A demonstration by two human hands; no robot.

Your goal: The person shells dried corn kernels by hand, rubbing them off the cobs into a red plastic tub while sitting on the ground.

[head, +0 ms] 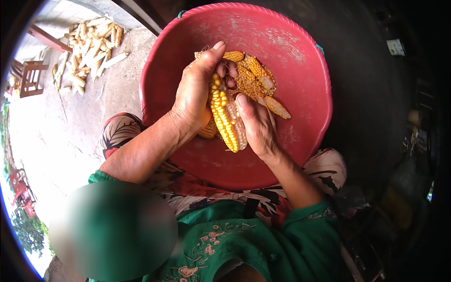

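A partly shelled yellow corn cob (225,116) is held at a slant between my hands, over a red plastic tub (299,141). Along its left side bright kernels remain; its right side is bare. My left hand (199,83) grips the upper left part, thumb pointing up and fingers curled behind. A pale, rough cob end (198,55) shows past this hand; whether it is a separate cob cannot be told. My right hand (257,121) holds the cob's right side, thumb against the bared part. Loose kernels (248,83) and several other cobs (259,68) lie in the tub beneath.
The tub stands between my knees, its rim (329,88) bound with cord. A pile of corn cobs (91,53) lies on the concrete floor at upper left, near a small wooden chair (32,79). A red motorcycle (22,192) is at far left. Dim clutter lines the right side.
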